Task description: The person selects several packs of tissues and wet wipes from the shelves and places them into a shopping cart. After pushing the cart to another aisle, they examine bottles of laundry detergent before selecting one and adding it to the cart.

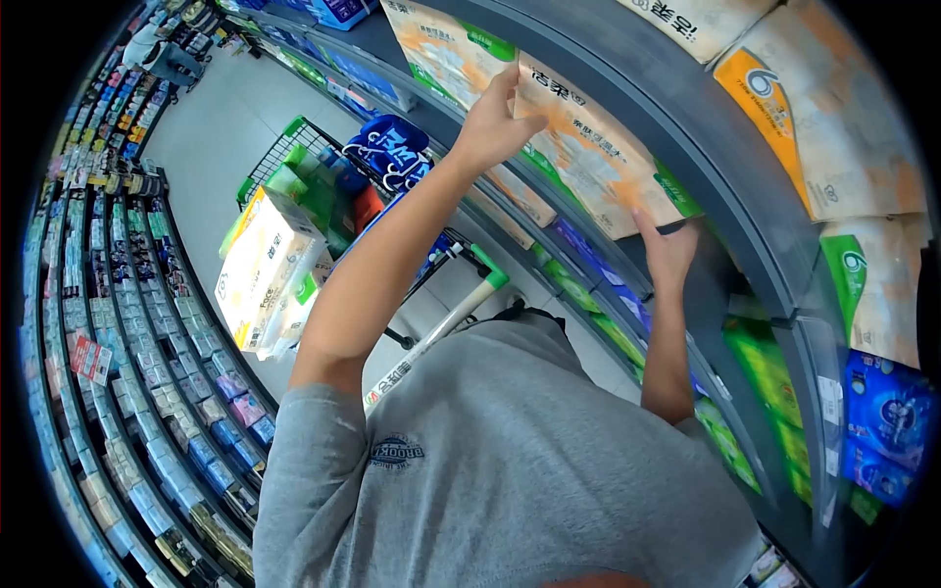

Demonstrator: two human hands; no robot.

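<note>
Tissue pack (596,152), wrapped in beige and orange film, lies between the two hands at about one o'clock of the centre in the head view, beside the grey shelf board (714,147). A neighbouring pack (446,49) sits right up against its ten o'clock end.

The left hand (498,125), at twelve o'clock, has its fingers at the seam between the two packs and its thumb spread toward the film; whether they close firmly cannot be told. The right hand (669,245), between two and three o'clock, grips the far corner, thumb on the face and the other fingers mostly hidden.

Good handling calls for equal support at both ends, since such a soft pack probably sags when one side takes the weight. Flat fingers beneath serve better than a hard pinch, which could tear the wrapper. The seam deserves care, lest the neighbour drag along, as does the shelf board, which could catch a corner. The loaded shopping cart (298,126) stands at ten o'clock, well apart from the right hand.
</note>
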